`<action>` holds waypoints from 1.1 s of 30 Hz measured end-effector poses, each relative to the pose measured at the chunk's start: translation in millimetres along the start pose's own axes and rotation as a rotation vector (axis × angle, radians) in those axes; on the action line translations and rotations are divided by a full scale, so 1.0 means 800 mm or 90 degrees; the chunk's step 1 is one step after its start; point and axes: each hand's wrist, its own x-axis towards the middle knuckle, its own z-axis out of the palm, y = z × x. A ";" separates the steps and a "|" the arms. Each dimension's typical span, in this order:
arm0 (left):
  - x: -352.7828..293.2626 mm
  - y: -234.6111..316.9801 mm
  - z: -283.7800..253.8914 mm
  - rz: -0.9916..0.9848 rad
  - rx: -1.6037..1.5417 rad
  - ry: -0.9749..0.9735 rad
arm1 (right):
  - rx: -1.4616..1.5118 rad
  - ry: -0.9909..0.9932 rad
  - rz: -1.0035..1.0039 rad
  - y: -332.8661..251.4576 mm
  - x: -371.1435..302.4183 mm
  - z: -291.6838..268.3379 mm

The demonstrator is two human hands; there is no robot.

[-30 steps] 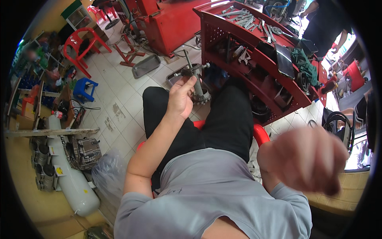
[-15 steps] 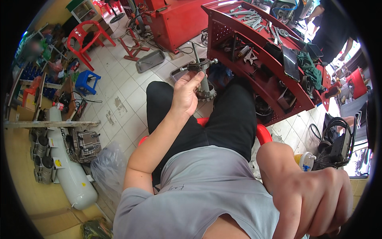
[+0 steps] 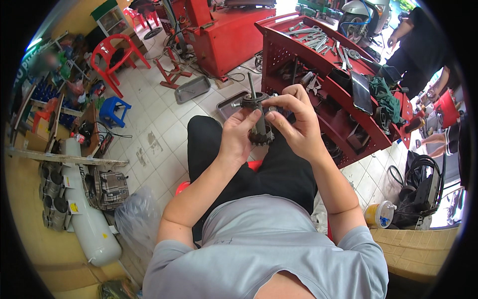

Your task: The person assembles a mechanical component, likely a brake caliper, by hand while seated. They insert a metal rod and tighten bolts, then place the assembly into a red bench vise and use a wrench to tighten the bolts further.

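Above my lap stands a greasy metal shaft assembly [image 3: 260, 121], upright, with a thin rod at its top, a round collar below that and a toothed ring at its lower end. My left hand [image 3: 238, 133] is closed round the shaft from the left, thumb along its side. At the collar's right side, the thumb and forefinger of my right hand [image 3: 301, 122] pinch at a small projecting fitting; the fingers partly cover it. A bolt-like end pokes out on the collar's left.
To the right stands a red tool cart [image 3: 318, 65] with several wrenches [image 3: 314, 39] on top. Metal trays [image 3: 193, 90] lie on the tiled floor ahead. A blue stool [image 3: 114, 111] and a red chair [image 3: 115, 60] stand left. A person [image 3: 423, 45] is at the far right.
My right hand has swung from close in front at the lower right up to the collar of the shaft assembly. The left hand, still holding it, has come slightly down in view.
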 end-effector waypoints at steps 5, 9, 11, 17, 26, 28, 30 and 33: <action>-0.006 -0.003 0.004 0.005 0.016 0.006 | 0.030 -0.014 0.080 0.005 -0.005 -0.004; -0.005 -0.005 0.002 0.015 0.023 0.022 | 0.016 -0.048 0.134 0.002 -0.009 -0.005; -0.006 -0.005 0.002 0.015 0.014 0.018 | -0.012 -0.047 0.126 0.001 -0.012 -0.002; -0.006 0.000 -0.001 0.031 0.012 -0.001 | -0.140 -0.020 0.036 -0.004 -0.014 0.004; -0.002 -0.010 -0.008 0.091 0.086 0.014 | -0.218 -0.007 -0.063 -0.009 -0.016 0.010; -0.002 -0.010 -0.007 0.090 0.105 0.023 | -0.231 -0.005 -0.064 -0.009 -0.016 0.008; -0.004 -0.010 -0.005 0.083 0.114 0.038 | -0.244 0.004 -0.065 -0.009 -0.016 0.008; -0.005 -0.010 -0.003 0.089 0.130 0.039 | -0.307 0.021 -0.075 -0.008 -0.016 0.007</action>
